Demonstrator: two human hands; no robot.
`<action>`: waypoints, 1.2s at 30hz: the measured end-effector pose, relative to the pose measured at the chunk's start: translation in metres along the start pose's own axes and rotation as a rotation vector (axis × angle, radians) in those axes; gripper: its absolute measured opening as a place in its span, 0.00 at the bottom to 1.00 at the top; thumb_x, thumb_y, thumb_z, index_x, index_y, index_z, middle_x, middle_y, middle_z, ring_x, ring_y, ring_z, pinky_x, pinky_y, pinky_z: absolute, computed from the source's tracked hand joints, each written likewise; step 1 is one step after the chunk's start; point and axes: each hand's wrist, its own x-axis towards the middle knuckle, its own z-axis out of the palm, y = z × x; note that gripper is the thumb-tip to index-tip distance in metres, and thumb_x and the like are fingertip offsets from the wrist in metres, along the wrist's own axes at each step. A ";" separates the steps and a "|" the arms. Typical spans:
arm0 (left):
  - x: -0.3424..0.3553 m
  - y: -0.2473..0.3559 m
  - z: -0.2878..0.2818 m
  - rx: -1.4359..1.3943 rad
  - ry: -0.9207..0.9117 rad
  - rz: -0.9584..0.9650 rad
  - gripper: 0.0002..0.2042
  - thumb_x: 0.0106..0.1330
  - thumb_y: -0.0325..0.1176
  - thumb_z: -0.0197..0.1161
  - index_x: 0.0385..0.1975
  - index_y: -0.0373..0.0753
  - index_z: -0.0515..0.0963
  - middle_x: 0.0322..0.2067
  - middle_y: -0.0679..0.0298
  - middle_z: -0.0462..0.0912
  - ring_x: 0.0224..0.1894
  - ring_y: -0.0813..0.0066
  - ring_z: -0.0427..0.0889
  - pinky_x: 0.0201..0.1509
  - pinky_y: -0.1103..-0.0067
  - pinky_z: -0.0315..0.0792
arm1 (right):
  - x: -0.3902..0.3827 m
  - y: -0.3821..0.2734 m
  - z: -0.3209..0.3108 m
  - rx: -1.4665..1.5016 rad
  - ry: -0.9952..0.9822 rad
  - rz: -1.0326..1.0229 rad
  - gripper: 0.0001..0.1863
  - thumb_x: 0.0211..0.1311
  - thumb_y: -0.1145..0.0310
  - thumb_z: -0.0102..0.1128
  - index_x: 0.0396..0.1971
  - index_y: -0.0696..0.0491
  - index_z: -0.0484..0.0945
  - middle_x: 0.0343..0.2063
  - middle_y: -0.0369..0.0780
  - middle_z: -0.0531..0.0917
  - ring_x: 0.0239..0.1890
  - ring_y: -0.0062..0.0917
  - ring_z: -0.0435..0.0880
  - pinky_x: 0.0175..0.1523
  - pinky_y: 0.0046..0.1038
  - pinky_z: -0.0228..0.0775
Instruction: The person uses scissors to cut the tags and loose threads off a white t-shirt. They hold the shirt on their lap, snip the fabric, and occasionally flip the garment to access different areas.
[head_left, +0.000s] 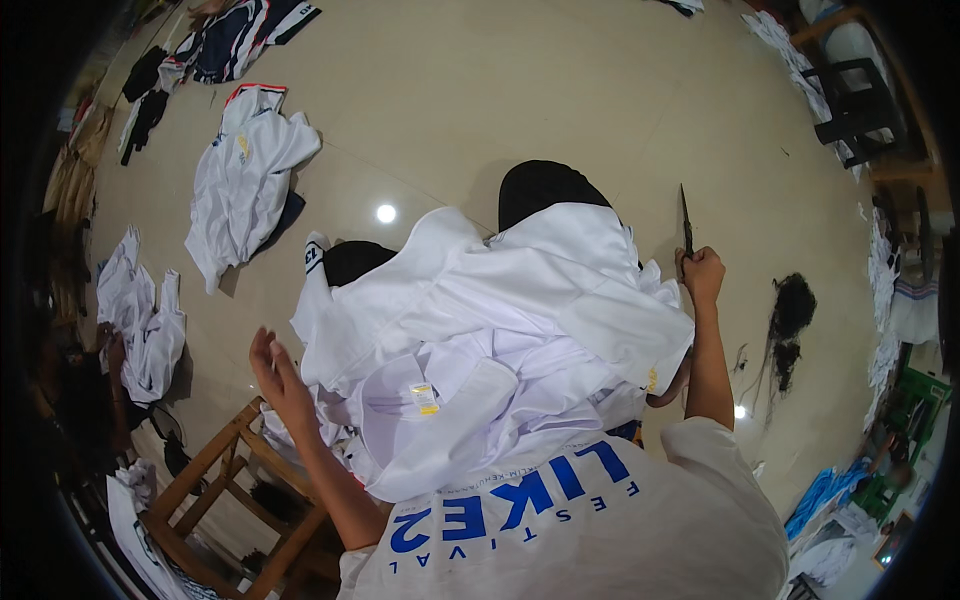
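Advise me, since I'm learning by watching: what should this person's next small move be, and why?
Perhaps lower the open, bare left hand onto the smooth white fabric garment to steady it: that hand appears empty, the garment lies loosely rumpled, and the bare right hand holds slender dark scissors.

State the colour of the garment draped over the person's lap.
Mostly white; the garment shows best in the head view.
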 end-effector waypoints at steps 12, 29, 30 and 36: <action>0.006 0.098 0.081 0.389 -0.863 0.408 0.16 0.72 0.31 0.63 0.54 0.28 0.77 0.48 0.47 0.81 0.51 0.44 0.78 0.60 0.62 0.72 | -0.012 0.002 -0.010 -0.268 -0.119 -0.127 0.25 0.44 0.56 0.86 0.23 0.57 0.76 0.23 0.46 0.84 0.27 0.38 0.85 0.37 0.39 0.77; -0.048 0.148 -0.012 -0.067 -1.115 -0.113 0.17 0.79 0.36 0.57 0.58 0.30 0.77 0.37 0.54 0.85 0.36 0.63 0.87 0.43 0.76 0.77 | -0.026 -0.053 -0.030 -0.143 -0.178 -0.239 0.21 0.55 0.55 0.78 0.30 0.59 0.84 0.27 0.48 0.87 0.32 0.40 0.88 0.42 0.38 0.79; -0.041 0.151 -0.002 0.099 -0.991 0.015 0.16 0.78 0.34 0.56 0.57 0.30 0.77 0.37 0.54 0.85 0.37 0.62 0.87 0.43 0.74 0.77 | -0.036 -0.085 -0.041 0.038 -0.188 -0.260 0.23 0.58 0.51 0.76 0.30 0.60 0.84 0.27 0.48 0.87 0.33 0.41 0.88 0.42 0.39 0.79; 0.034 0.090 0.058 0.644 -0.605 0.537 0.14 0.74 0.32 0.61 0.54 0.34 0.77 0.48 0.48 0.83 0.54 0.50 0.81 0.56 0.65 0.76 | -0.113 -0.219 -0.081 -0.292 -0.695 -0.278 0.45 0.61 0.26 0.58 0.26 0.64 0.85 0.23 0.50 0.86 0.33 0.42 0.89 0.43 0.39 0.79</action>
